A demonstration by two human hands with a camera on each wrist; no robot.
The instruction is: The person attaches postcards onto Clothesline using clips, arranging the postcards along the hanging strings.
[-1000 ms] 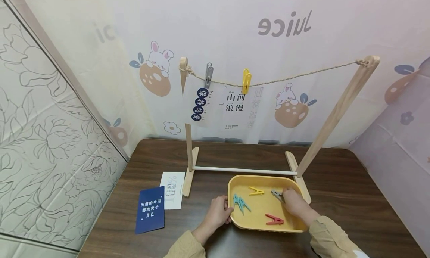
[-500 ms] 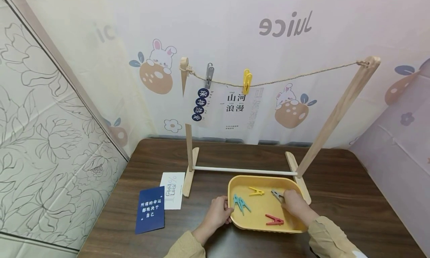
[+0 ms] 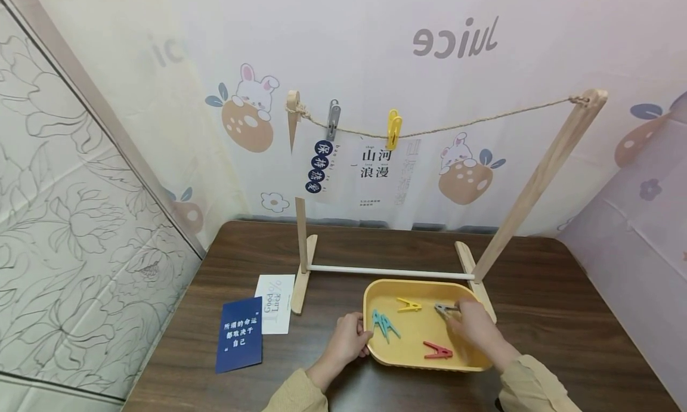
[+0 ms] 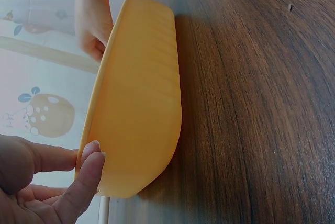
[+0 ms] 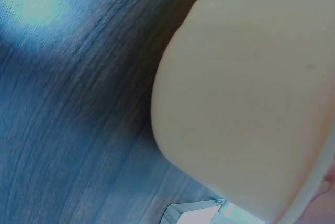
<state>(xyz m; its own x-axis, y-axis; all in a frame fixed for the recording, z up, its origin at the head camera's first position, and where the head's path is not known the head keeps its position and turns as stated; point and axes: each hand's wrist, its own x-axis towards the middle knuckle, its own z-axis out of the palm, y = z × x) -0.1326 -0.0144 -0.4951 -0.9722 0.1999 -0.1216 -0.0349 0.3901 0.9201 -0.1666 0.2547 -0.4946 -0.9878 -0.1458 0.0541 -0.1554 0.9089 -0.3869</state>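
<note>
My left hand [image 3: 349, 339] pinches the left rim of a yellow plastic basket [image 3: 424, 364] between thumb and fingers; the left wrist view shows this hand [image 4: 57, 182] at the basket's wall [image 4: 136, 93]. Inside the basket, my right hand [image 3: 477, 331] holds the end of a grey clothespin [image 3: 444, 309]; its fingertips are partly hidden. Beside it lie a yellow clothespin [image 3: 409, 305], a red clothespin [image 3: 438, 350] and teal clothespins [image 3: 385, 325]. In the right wrist view, the basket's outer wall [image 5: 235, 88] covers most of the right hand.
Behind the basket stands a wooden frame [image 3: 537, 185] with a rope [image 3: 461, 126]. A grey clothespin [image 3: 333, 120] and a yellow clothespin [image 3: 393, 130] hold printed cards [image 3: 376, 188] on it. A blue card [image 3: 239, 334] overlaps a white card [image 3: 276, 316] on the table's left.
The right hand has shifted slightly within the basket, and the grey clothespin at its fingers has turned a little. The left hand stays on the rim.
</note>
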